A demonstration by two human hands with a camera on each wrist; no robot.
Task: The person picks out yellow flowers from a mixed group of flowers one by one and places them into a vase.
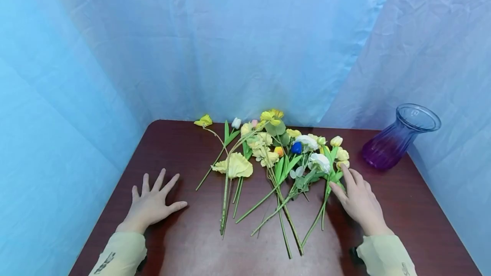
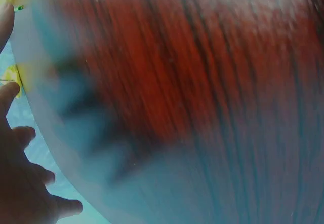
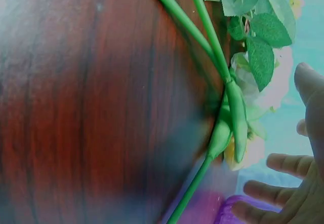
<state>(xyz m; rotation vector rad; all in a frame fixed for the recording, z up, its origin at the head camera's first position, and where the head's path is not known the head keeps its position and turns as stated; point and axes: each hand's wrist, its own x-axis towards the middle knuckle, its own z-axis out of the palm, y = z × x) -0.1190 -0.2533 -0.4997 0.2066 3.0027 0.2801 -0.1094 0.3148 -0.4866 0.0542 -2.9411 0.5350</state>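
My left hand (image 1: pixel 150 205) is spread over the left side of the table, holding nothing; the nearest flower to it is a yellow one (image 1: pixel 235 166) with a long stem. My right hand (image 1: pixel 359 199) reaches in at the right edge of the flower pile, its fingertips close to pale yellow tulips (image 1: pixel 342 154). Whether those fingertips touch a bloom I cannot tell. In the right wrist view the fingers are parted beside green tulip stems (image 3: pixel 202 36) and rose leaves (image 3: pixel 260 57). White roses (image 1: pixel 319 162) and a blue tulip (image 1: pixel 296 148) lie mid-pile.
A blue-to-purple glass vase (image 1: pixel 397 139) stands at the back right of the dark brown table (image 1: pixel 192 242). Pale blue curtains (image 1: pixel 245 46) hang behind and along both sides. Several stems point toward the front edge.
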